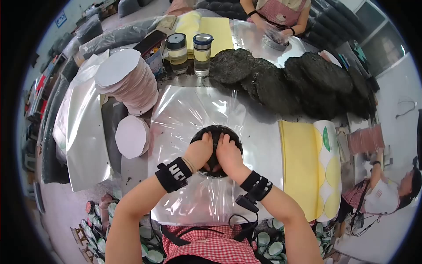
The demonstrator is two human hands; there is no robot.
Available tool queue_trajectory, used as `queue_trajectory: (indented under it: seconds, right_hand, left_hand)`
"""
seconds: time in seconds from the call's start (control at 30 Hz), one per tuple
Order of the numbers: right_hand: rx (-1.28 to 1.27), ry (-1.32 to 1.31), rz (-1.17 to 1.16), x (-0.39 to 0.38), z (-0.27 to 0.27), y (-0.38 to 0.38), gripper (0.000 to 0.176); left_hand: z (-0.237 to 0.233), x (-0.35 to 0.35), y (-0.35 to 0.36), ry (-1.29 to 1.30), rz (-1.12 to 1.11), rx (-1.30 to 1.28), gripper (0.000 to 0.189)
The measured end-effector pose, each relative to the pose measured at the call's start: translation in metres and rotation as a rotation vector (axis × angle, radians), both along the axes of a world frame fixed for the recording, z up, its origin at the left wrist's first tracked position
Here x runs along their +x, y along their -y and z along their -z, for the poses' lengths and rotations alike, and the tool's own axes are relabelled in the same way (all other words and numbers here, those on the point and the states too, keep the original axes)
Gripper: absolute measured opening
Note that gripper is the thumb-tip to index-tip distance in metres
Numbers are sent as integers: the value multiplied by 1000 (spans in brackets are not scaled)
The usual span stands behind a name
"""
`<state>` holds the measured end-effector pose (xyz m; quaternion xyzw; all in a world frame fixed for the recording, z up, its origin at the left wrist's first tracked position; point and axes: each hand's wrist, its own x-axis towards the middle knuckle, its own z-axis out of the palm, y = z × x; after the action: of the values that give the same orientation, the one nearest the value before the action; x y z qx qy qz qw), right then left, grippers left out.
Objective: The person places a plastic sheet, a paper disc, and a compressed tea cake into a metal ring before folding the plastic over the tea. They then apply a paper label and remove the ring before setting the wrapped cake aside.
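Note:
My left hand (199, 152) and my right hand (230, 155) are side by side inside a round black ring (239, 143). Their fingers are curled and pressed into dark, leaf-like material (214, 154) in it. Fingertips are partly hidden in the dark fold between the hands. Clear plastic film (182, 198) with creases running toward the ring lies spread over the table around it. Both wrists carry black straps. Several flat, rough, dark round cakes (277, 88) lie overlapping beyond the film.
Tall stack of white paper discs (127, 81) at left, with a smaller pile (132, 136) nearer. Two lidded bottles (202, 55) stand behind the film. Yellow sheets (301, 169) and a sticker sheet (327, 176) lie right. One person (281, 17) works opposite, another (382, 193) at right.

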<state>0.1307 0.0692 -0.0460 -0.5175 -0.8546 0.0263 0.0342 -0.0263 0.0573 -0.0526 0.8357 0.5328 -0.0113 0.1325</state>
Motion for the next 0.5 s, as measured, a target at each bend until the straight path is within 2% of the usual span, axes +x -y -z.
queue_trajectory:
  seconds: [0.03, 0.1, 0.13, 0.17, 0.23, 0.27, 0.3, 0.33, 0.37, 0.4, 0.43, 0.5]
  right_hand:
    - [13, -6, 9, 7, -5, 5, 50]
    - [-126, -320, -211, 35, -23, 2, 49]
    - [-105, -579, -125, 48, -33, 5, 44]
    - [10, -673, 59, 63, -38, 7, 46]
    - [442, -617, 317, 102, -9, 0, 44]
    - [432, -615, 326, 108, 5, 7, 44]
    - [385, -520, 224, 108, 8, 16, 45]
    - [349, -429, 120, 109, 8, 20, 47]
    - [370, -434, 115, 115, 2, 16, 47]
    - [136, -556, 194, 114, -30, 15, 46]
    - [112, -667, 206, 122, -52, 20, 45]
    - [166, -981, 262, 143, -97, 20, 45]
  left_hand:
    - [-9, -2, 12, 96, 33, 51, 107]
    - [-34, -14, 26, 286, 103, 178, 87]
    - [-59, -22, 45, 363, -43, 330, 76]
    - [-77, -31, 68, 443, -192, 473, 66]
    - [-70, -70, 110, 276, -667, 705, 62]
    - [-52, -98, 130, 418, -791, 467, 57]
    - [-56, -106, 138, 552, -903, 222, 53]
    - [-58, -106, 147, 551, -895, 224, 53]
    - [-63, -106, 152, 832, -878, -86, 50]
    - [-79, -103, 152, 1104, -835, -404, 47]
    - [-100, -108, 153, 1103, -847, -409, 47]
    - [-133, -120, 143, 1479, -874, 6, 40]
